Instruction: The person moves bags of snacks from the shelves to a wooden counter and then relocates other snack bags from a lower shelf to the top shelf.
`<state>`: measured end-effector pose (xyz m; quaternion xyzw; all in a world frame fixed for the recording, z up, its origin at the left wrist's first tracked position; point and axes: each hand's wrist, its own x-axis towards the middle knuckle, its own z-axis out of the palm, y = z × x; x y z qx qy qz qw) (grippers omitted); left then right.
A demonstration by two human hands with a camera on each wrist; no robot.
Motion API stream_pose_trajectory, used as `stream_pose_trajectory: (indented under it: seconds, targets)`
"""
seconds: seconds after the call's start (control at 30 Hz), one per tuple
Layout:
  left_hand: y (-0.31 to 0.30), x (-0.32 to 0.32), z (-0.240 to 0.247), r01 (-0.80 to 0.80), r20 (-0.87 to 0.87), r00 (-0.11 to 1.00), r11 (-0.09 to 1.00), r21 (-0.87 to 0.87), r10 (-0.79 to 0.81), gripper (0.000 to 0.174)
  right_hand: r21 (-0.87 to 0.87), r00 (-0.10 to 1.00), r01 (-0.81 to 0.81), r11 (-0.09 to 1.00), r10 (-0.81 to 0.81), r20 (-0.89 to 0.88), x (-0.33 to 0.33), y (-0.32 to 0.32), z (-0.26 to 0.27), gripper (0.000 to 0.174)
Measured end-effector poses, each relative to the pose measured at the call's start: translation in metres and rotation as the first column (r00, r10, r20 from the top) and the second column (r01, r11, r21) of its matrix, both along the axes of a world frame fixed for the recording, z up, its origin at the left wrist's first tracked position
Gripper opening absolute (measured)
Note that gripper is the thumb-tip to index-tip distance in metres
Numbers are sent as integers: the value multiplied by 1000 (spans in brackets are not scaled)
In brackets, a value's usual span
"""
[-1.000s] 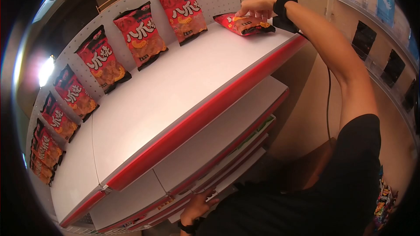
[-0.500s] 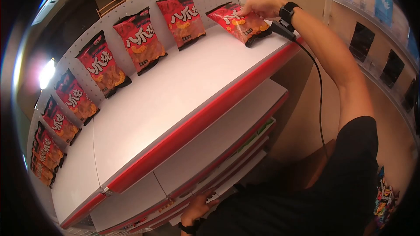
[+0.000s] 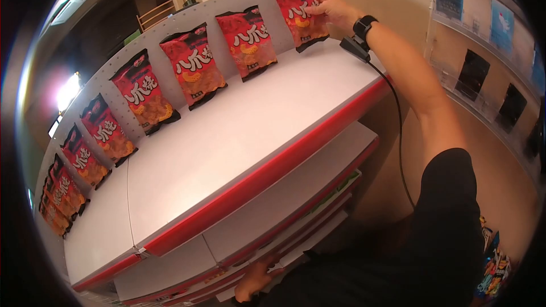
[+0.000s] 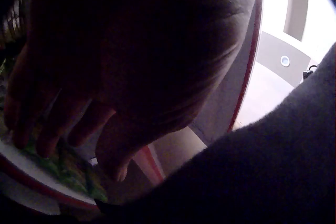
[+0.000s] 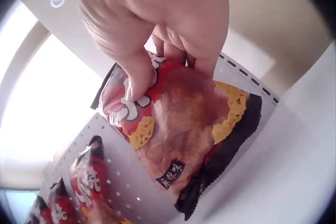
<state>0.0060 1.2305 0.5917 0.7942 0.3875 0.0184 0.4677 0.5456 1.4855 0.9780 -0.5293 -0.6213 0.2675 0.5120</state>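
At the far right end of the top shelf, my right hand pinches a red and black snack bag. It stands upright, close to the perforated back panel. The right wrist view shows the thumb on the front of the bag and the other fingers curled behind its edge. Several matching snack bags stand in a row to the left, leaning on the panel. Low by the lower shelves, my left hand hangs with loosely bent fingers and holds nothing; its wrist view is dark.
A red strip edges the top shelf, with lower shelves beneath. A black cable runs down from the right wrist. Hanging packages line the wall at right; colourful packets sit at lower right.
The snack bag in my right hand has gone from lying nearly flat on the shelf to upright by the back panel. My left hand stays low.
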Motion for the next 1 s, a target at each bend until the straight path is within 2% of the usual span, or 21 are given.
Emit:
stream_pose_trajectory:
  seconds: [0.03, 0.1, 0.17, 0.27, 0.33, 0.43, 0.53, 0.67, 0.73, 0.87, 0.93, 0.97, 1.0]
  targets:
    - [-2, 3, 8, -37, -24, 999, 998, -45, 36, 58, 58, 998, -21, 998, 24, -64, 2, 11, -5, 36]
    - [-4, 5, 12, -83, -48, 996, 992, -93, 79, 57, 57, 997, -38, 998, 41, -63, -3, 18, -8, 39]
    - [-9, 2, 7, -116, -53, 992, 989, -91, 111, 57, -7, 998, 19, 1000, -19, -63, -4, 20, -13, 36]
    - [-11, -2, -4, -151, 12, 988, 984, -97, 153, 56, -116, 1000, 4, 993, -4, 0, 0, 19, -11, 34]
    - [-10, 0, -2, -144, -22, 990, 985, -94, 142, 55, -166, 1000, 5, 986, -1, 26, 6, 19, -9, 35]
    - [-8, 2, -5, -132, -45, 991, 986, -100, 128, 54, -105, 1000, -7, 994, 8, 5, 11, 24, -11, 38]
    - [-5, 3, -17, -127, -21, 992, 986, -106, 126, 55, -145, 1000, -4, 989, 5, 7, 16, 30, -12, 46]
    - [-6, 9, -5, -136, 6, 990, 984, -115, 137, 56, -111, 999, -16, 994, 21, 44, 15, 22, -15, 52]
    - [-7, 11, -2, -133, -23, 991, 984, -122, 131, 56, -120, 986, 69, 990, -50, 157, 16, 22, -12, 61]
    - [-8, 6, -15, -92, -35, 995, 989, -119, 88, 59, -104, 953, 209, 972, -179, 245, -2, 0, -1, 72]
    - [-8, 8, -14, -57, -34, 998, 993, -102, 54, 60, -76, 889, 303, 950, -253, 382, -19, -17, 2, 76]
    - [-8, 9, -11, -32, -34, 999, 996, -81, 29, 61, -83, 886, 319, 944, -265, 381, -22, -20, -2, 76]
    - [-8, 10, -7, -15, -37, 999, 996, -84, 12, 61, -10, 846, 369, 929, -331, 419, -25, -23, -3, 57]
